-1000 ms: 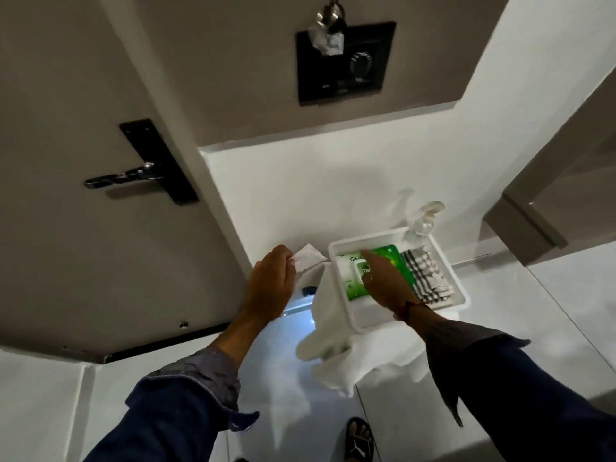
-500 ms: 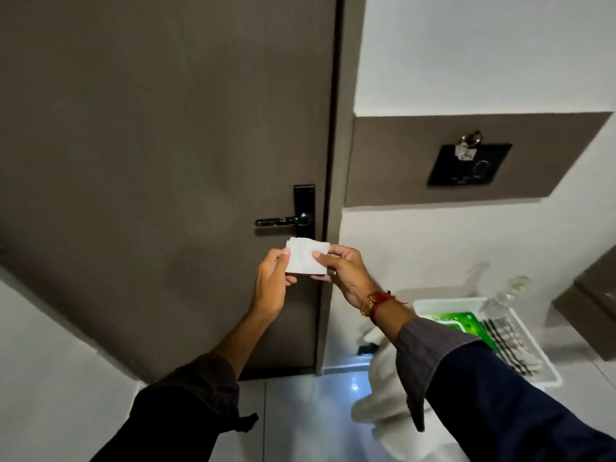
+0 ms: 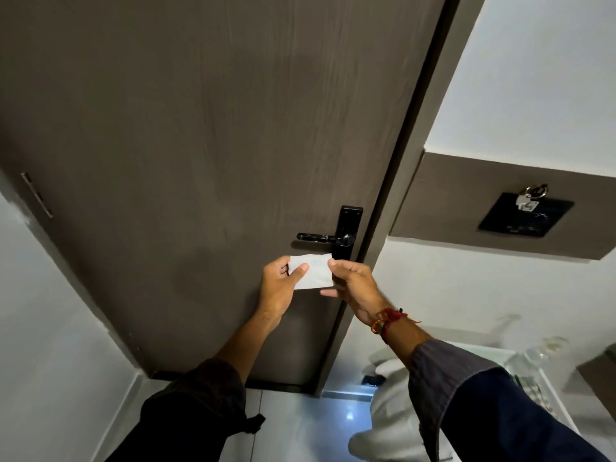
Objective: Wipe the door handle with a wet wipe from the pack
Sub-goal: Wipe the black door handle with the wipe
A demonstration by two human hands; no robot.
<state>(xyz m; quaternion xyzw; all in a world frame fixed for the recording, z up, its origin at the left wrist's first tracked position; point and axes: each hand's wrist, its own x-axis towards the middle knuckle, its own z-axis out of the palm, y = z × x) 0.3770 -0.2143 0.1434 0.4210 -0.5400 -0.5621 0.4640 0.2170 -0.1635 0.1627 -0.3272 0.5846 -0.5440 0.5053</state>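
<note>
Both grips, left hand point(image 3: 278, 288) and right hand point(image 3: 355, 285), pinching opposite edges of small white folded wet wipe point(image 3: 311, 271), just below black lever door handle point(image 3: 320, 237).

I see white walls point(image 3: 533, 78) around a brown panel point(image 3: 466, 208). Glossy floor point(image 3: 300, 425) reflects a light. The blurred white heap point(image 3: 390, 415) may be cloth.

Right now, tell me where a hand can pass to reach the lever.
Free: the bare door face left of and above the door handle. Crowded: below it, where the left hand and right hand hold the wet wipe, and its right end, at the black plate beside the door frame.
</note>
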